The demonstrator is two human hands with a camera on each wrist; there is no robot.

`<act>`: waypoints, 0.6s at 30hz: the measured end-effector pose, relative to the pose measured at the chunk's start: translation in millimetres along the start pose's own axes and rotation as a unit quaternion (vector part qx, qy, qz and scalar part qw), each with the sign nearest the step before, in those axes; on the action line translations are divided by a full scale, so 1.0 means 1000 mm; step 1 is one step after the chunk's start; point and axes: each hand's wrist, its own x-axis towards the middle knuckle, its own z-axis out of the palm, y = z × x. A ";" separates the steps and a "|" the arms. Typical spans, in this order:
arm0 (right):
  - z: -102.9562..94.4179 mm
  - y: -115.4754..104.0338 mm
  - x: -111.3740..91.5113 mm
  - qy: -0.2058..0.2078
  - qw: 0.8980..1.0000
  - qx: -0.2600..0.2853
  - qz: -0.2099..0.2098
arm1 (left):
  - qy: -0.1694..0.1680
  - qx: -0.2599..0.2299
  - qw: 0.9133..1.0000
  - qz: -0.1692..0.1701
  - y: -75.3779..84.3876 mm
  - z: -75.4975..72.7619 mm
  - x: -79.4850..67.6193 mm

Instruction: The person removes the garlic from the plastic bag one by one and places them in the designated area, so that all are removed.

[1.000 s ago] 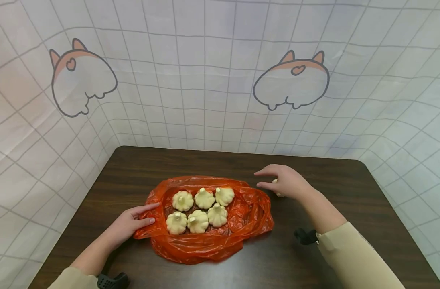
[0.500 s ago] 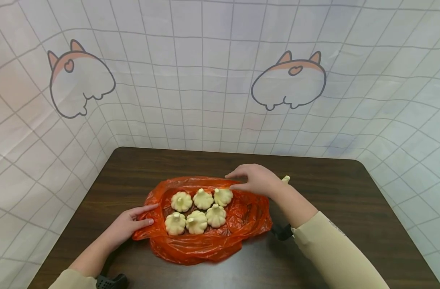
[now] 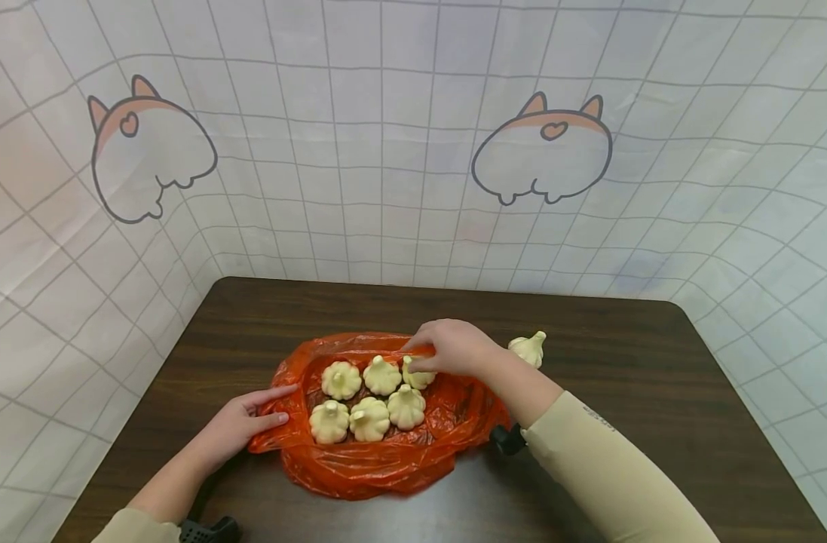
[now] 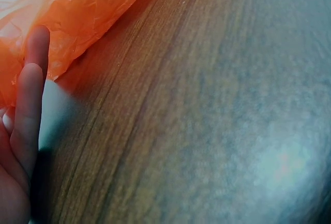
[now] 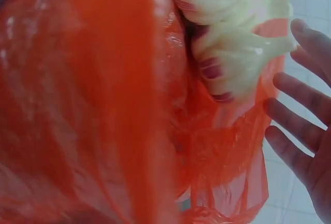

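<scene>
An orange-red plastic bag (image 3: 369, 471) lies spread with its mouth up, several pale garlic bulbs (image 3: 369, 419) in two rows inside. My left hand (image 3: 233, 424) rests at the bag's left edge, thumb and fingers apart; in the left wrist view its fingers lie extended against the orange plastic. Over the back right of the bag, my right hand (image 3: 457, 348) reaches with thumb and forefinger about the back-right garlic bulb (image 3: 417, 377). The right wrist view shows its fingers (image 5: 297, 120) spread and fairly straight beside a bulb (image 5: 232, 53), with nothing in the grasp.
One loose garlic bulb (image 3: 527, 349) lies on the dark wood table (image 3: 623, 347), right of the bag, behind my right forearm. A white gridded curtain (image 3: 359, 188) with cartoon dog prints hangs behind the table and at both sides.
My right hand has moved left from the loose garlic bulb, which now shows on the table, to the back-right bulb in the bag. The left hand has stayed at the bag's edge.
</scene>
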 end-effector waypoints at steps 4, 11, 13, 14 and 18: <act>0.005 -0.001 0.003 0.001 1.000 -0.016 -0.007 | 0.007 0.002 1.000 -0.006 0.000 0.001 0.000; 0.009 -0.002 0.004 0.010 0.999 -0.034 -0.018 | 0.011 0.005 1.000 -0.010 0.002 0.001 -0.001; 0.009 -0.002 0.003 0.007 0.999 -0.034 -0.015 | 0.011 0.003 1.000 -0.010 0.003 0.002 -0.001; 0.009 -0.002 0.003 0.006 0.999 -0.034 -0.012 | 0.011 0.002 1.000 -0.010 0.003 0.002 -0.001; 0.007 -0.003 0.000 0.000 1.000 -0.031 0.002 | 0.011 0.002 1.000 -0.011 0.004 0.002 -0.001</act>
